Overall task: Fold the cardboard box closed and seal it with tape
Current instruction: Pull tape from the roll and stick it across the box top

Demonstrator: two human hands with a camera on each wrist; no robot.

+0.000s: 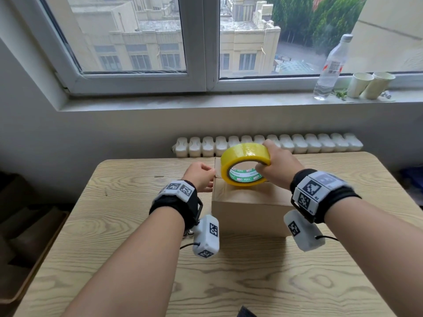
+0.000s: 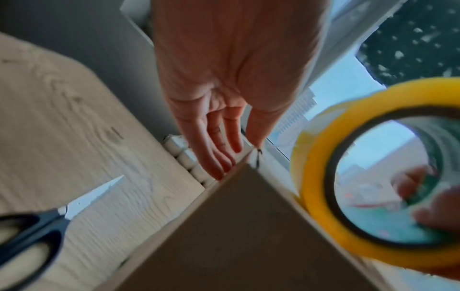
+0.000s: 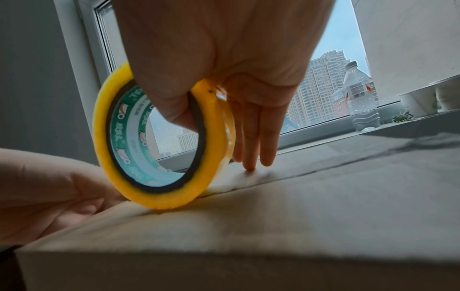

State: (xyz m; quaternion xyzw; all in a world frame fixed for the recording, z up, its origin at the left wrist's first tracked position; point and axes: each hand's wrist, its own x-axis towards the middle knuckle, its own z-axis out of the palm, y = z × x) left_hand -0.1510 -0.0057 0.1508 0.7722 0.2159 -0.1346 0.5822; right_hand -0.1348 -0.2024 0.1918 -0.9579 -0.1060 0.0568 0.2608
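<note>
Cardboard box [image 1: 249,202] is seen closed on the wooden table [image 1: 128,227], towards the table's far side and roughly midway across, with its top flaps folded flat and a seam running across the top. A roll of yellow tape [image 1: 245,163] is stood on edge on the box top, near the left rim, over the seam. The roll is grasped by the right hand [image 1: 278,167]: the thumb is hooked through the core, while the other fingers [image 3: 256,137] are stretched down the far side of the roll, their tips touching the cardboard. A clear strip of tape appears laid along the seam beside those fingertips in the right wrist view.

The left hand [image 1: 201,177] is placed against the box's upper left edge, just beside the roll. Its fingers [image 2: 219,153] are held nearly straight and relaxed along that edge, nothing being gripped; whether the tape's end is pressed under them cannot be told.

Bare table is left on both sides of the box and in a wide band in front of it. Scissors [image 2: 44,218] with black handles are seen lying on the table to the left of the box, well apart from it.

On the windowsill [image 1: 206,101], at the right, a clear plastic bottle [image 1: 329,69] is stood upright, and two paper cups [image 1: 369,84] are set next to it; their contents cannot be made out.
</note>
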